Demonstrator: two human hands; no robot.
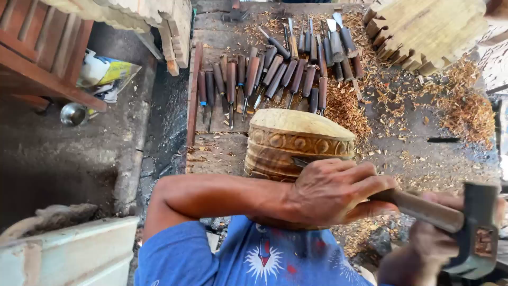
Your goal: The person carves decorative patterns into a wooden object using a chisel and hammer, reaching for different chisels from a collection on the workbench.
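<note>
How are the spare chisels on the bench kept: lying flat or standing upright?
Lying flat. The spare chisels lie side by side in rows on the workbench, wooden handles and metal blades resting among wood shavings.

A left hand (330, 193) steadies a chisel (413, 207) against a carved wooden block (299, 139), while the right hand (439, 241) grips a mallet (479, 230); a row of chisels (280, 71) lies among wood shavings (465, 111).

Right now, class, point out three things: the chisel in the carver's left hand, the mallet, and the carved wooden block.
chisel (418, 207), head view, on its handle.
mallet (479, 225), head view, on its dark head.
carved wooden block (299, 143), head view, on its carved side band.
</note>
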